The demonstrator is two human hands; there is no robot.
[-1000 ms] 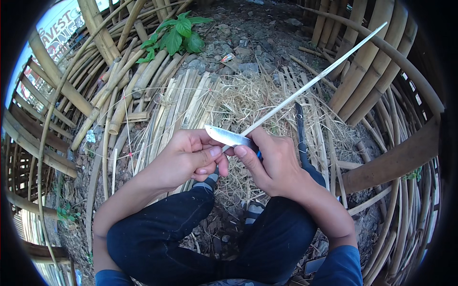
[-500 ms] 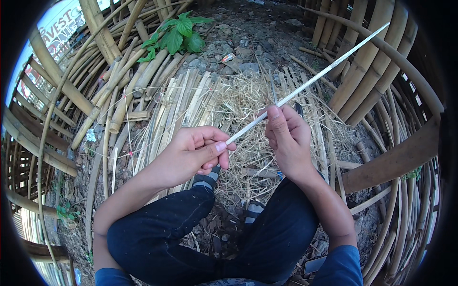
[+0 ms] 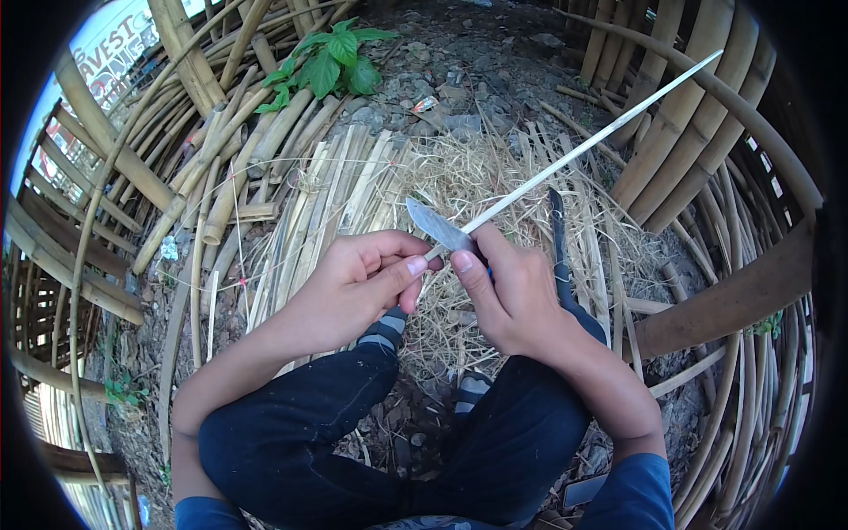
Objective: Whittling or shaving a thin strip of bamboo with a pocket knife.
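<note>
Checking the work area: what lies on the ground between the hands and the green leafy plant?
In the head view, a heap of dry straw-like shavings and split bamboo strips, then stony dirt before the green leafy plant.

1. Right hand [image 3: 517,296] has slid back down the bamboo strip [image 3: 587,146]: half a sec ago it sat further up the strip, away from the left hand [image 3: 362,283]; now the two thumbs nearly touch.
2. Knife blade [image 3: 439,228] shows again across the strip by the left thumb, as 1 sec ago; hidden half a sec ago.
3. Dark tool [image 3: 558,243] on the straw, covered half a sec ago, is uncovered.
</note>
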